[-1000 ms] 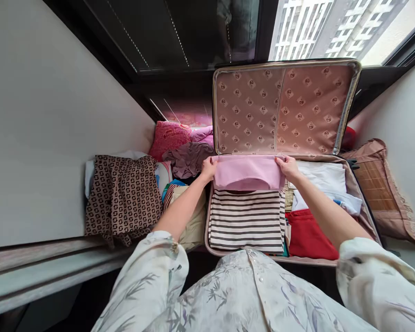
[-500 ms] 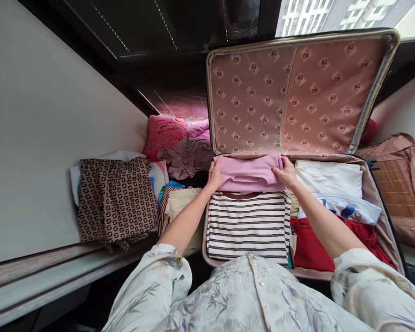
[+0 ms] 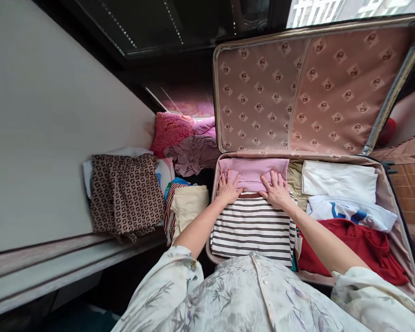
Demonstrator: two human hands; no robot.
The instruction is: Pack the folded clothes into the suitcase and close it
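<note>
Suitcase, open, lid upright at 12 o'clock with patterned lining; base fills the centre and right, its near rim at 6 o'clock partly hidden by the person's blouse.
Ledge, running along the left wall toward 9 o'clock, its front edge bare.
Brown patterned garment, draped on the ledge at 9 o'clock, its hem hanging over the edge.
Red garment, loose in the base at 4 o'clock, reaching the right rim.
Striped top, folded, at 6 o'clock in the base's left half, tight to the left wall.
White folded clothes, at 2 o'clock, close under the lid hinge.
Pink folded garment, at 12 o'clock of the striped top, against the hinge edge and the left wall.
Left hand, fingers spread, flat on the pink garment's near edge.
Right hand, likewise spread and pressing flat, just beside the left; a narrow gap between them.
</note>
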